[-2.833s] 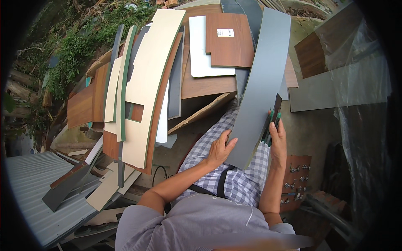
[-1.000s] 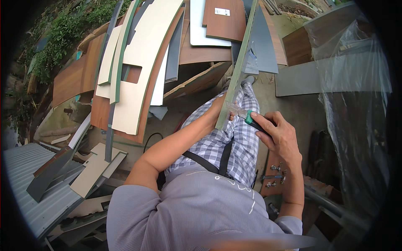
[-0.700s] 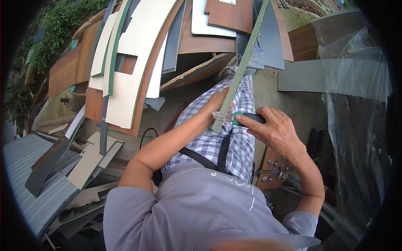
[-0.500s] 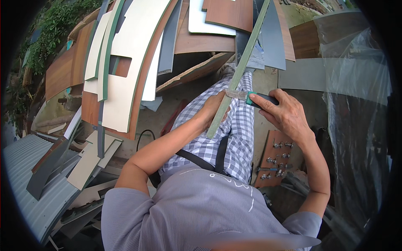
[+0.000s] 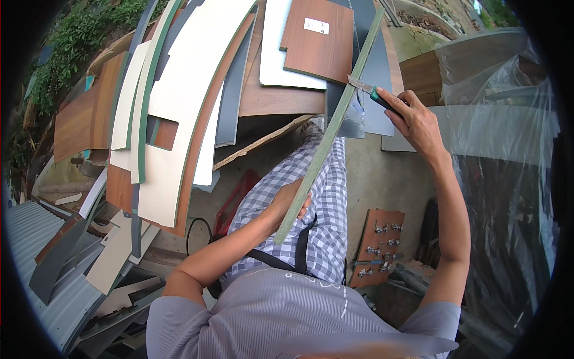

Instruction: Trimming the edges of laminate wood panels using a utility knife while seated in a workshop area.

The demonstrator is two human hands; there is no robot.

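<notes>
A long, narrow greenish board strip (image 5: 326, 146) runs slantwise from my lap up toward the far boards. My left hand (image 5: 289, 200) is closed around its lower part, above my checked trousers, with some fingers hidden behind the strip. In my right hand (image 5: 418, 122) is a knife (image 5: 362, 85) with a green and black handle, the forefinger stretched along it. The blade lies across the strip's upper part and touches it or is very close.
Stacked white, grey and brown boards (image 5: 185, 66) rise ahead and to the left. A brown panel with several metal fittings (image 5: 379, 230) lies at my right. Clear plastic sheeting (image 5: 496, 197) hangs far right. Corrugated metal (image 5: 36, 239) with offcuts lies left.
My right hand has moved the knife up and away along the strip. My left hand and the strip's lower end sit lower and further left in the picture; the view has also shifted.
</notes>
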